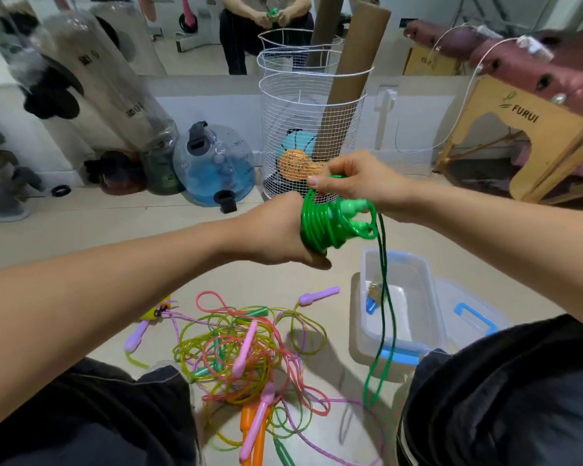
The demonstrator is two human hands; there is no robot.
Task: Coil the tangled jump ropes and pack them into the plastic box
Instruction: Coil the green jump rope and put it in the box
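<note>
A green jump rope is wound in several loops around my left hand, which holds the coil with its green handles sticking out to the right. My right hand pinches a strand of that rope just above the coil. A loose green loop hangs down over the clear plastic box to the floor. The box stands open on the floor at the right and holds a small blue item. A tangle of pink, yellow, purple and orange jump ropes lies on the floor between my knees.
The box's lid with a blue handle lies right of the box. A white wire basket with cardboard tubes and balls stands behind my hands. Water-filled weights lean at the left wall. A wooden bench is at the right. A mirror shows a person.
</note>
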